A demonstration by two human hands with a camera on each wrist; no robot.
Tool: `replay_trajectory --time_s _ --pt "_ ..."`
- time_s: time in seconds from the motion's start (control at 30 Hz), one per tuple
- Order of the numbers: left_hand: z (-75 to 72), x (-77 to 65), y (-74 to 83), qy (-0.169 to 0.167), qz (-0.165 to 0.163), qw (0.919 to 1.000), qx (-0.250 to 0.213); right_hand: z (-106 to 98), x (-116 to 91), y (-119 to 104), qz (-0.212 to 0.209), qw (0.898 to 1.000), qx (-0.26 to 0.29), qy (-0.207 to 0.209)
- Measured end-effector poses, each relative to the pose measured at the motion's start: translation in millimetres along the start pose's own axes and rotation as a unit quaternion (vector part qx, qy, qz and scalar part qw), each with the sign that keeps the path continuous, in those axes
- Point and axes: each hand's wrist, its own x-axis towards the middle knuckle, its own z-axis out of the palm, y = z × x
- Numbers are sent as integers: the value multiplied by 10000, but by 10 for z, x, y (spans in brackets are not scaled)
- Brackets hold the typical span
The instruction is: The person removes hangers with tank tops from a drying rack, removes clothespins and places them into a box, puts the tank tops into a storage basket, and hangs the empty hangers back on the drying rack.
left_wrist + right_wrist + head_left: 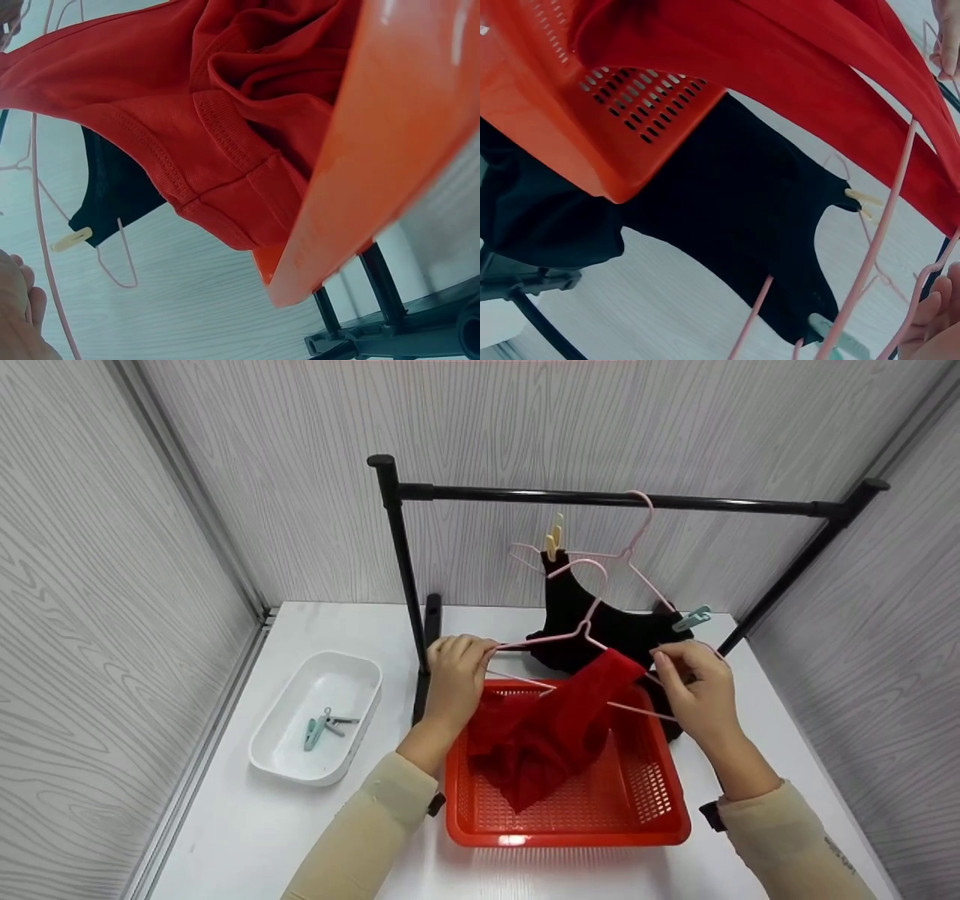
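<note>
A pink clothes hanger (541, 639) is held up over the red basket. My left hand (457, 671) grips its left end. My right hand (697, 686) is at its right side, thumb and forefinger pinched beside the red garment's strap; the exact contact is partly hidden. A red garment (555, 720) hangs by one strap from the hanger's right arm, its lower part bunched in the red basket (570, 838). In the right wrist view, the pink hanger (877, 232) passes through the red garment (795, 82), close to the fingers (930, 311).
Behind, a black garment (566, 604) hangs from the black rack (525, 496) on another pink hanger (651, 585), clipped by a yellow clothespin (552, 544) and a green clothespin (691, 619). At left, a white tray (262, 761) holds several green clothespins (315, 731).
</note>
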Motion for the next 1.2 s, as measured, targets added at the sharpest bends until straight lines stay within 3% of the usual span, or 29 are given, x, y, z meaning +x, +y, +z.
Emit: replay_trajectory --time_s 0.2,0.4,0.5,0.93,1.2 --pt "-6 14 13 72 35 10000 -23 64 45 47 -21 9979 -322 -556" --pt "6 8 2 121 36 9999 -22 145 18 20 203 9861 -721 -1482" --pt "10 4 1 120 40 9999 -1 180 -1 9 189 9822 -834 -1672" --pt "33 -3 -21 72 50 10000 31 220 -37 70 -102 9938 -408 -1033" --pt "51 -30 -24 -19 -20 10000 9 216 -38 63 87 9969 -184 -754"
